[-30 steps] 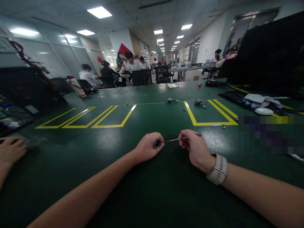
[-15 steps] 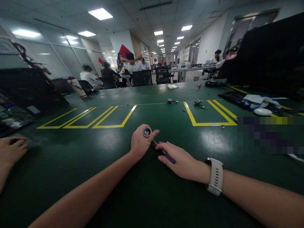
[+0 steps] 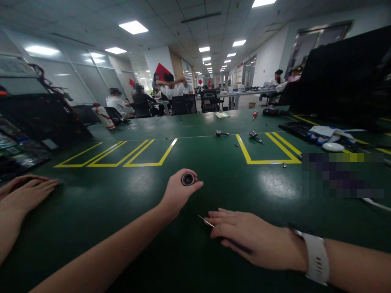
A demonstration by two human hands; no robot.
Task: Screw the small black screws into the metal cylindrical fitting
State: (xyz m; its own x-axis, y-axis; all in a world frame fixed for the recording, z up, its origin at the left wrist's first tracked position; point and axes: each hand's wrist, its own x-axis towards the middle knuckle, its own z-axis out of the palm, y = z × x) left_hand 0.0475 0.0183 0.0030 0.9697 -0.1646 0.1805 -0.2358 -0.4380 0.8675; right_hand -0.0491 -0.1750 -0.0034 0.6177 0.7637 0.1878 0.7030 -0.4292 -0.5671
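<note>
- The round metal part (image 3: 187, 179) is in the left hand (image 3: 177, 190), raised a little above the desk (image 3: 214, 175), its hollow opening facing the camera.
- The left hand is curled closed around the part's side; the thumb points outward beside the rim.
- The part looks rigid and probably dense for its bulk; its smooth wall could slip or roll if the hold were slack.
- Best hold: fingers around the outer wall, clear of the opening.
- The right hand (image 3: 250, 236) lies palm down, fingers fairly straight, loosely closed over the screwdriver (image 3: 208, 223), its bare tip just short of the left hand's side.
- The screwdriver should be light and stiff, its thin shaft easy to deflect; the dark handle gives the surest grip.
</note>
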